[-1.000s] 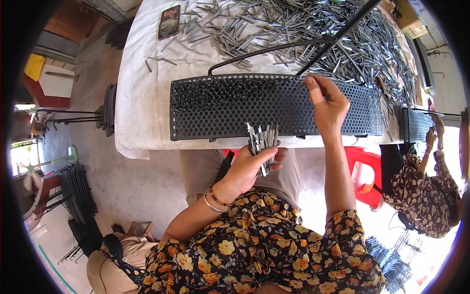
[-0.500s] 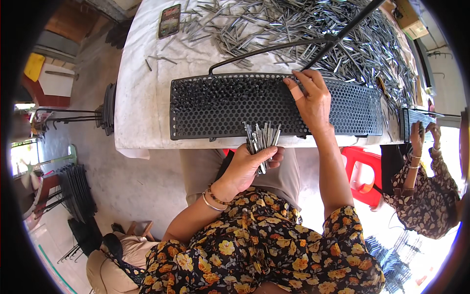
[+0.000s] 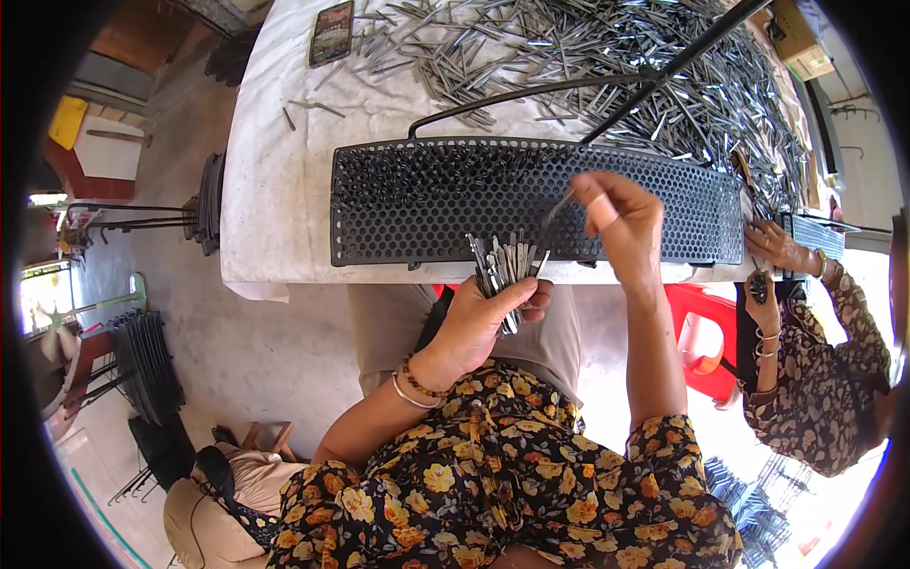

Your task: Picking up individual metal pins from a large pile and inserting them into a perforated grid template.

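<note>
My left hand [image 3: 474, 322] is wrapped round a bundle of thin metal strips [image 3: 502, 261], their ends fanning out above the thumb. A long black perforated metal panel [image 3: 692, 213] lies at the table's near edge, just beyond that hand. Dark pieces fill many of its holes at the upper left, while the lower and right parts show bare holes. Over the panel's middle, my right hand [image 3: 627, 223] pinches one thin strip [image 3: 557, 209], blurred and tilted down toward the bundle. A pale bandage wraps one finger.
A big heap of loose strips [image 3: 569, 47] covers the far side of the white-covered table [image 3: 275, 209]. Black rods [image 3: 697, 59] rise from behind the panel. A phone [image 3: 331, 33] lies far left. At right, a co-worker's hands [image 3: 777, 247] work beside a red stool [image 3: 697, 332].
My right hand has lifted off the panel's far edge and come nearer, now with a strip between its fingers. My left hand keeps its bundle. The co-worker's hands have moved apart.
</note>
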A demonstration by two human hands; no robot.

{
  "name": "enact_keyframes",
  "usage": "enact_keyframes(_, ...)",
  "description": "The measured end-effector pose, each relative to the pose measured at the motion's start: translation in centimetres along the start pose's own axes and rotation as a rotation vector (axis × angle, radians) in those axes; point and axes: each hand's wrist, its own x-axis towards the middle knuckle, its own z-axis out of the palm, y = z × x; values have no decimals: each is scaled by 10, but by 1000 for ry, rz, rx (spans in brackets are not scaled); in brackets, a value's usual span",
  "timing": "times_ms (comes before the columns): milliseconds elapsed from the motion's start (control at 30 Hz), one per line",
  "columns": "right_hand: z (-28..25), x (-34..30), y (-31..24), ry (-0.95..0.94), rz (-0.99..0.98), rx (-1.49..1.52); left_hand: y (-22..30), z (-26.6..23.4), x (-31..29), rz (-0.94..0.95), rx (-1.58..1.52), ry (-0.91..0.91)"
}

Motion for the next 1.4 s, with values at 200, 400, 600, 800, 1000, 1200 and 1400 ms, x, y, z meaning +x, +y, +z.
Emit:
enact_keyframes(200,13,37,24,274,-485,-184,-2,3,-1,-36,30,-9)
enact_keyframes(400,17,37,22,349,-603,-281,1,3,-2,-86,4,18)
enact_keyframes(600,19,32,25,279,-567,-325,2,3,-2,-69,-57,-2)
enact_keyframes(800,22,35,35,213,-770,-509,0,-2,-1,-59,-36,-25)
enact_keyframes(1000,18,21,19,233,-617,-521,3,2,-3,-70,-56,26)
enact_keyframes(1200,8,-12,14,-426,-130,-203,5,4,-1,-4,-64,48)
enact_keyframes(1400,0,-9,5,-117,3,-68,2,4,-1,-10,-78,77)
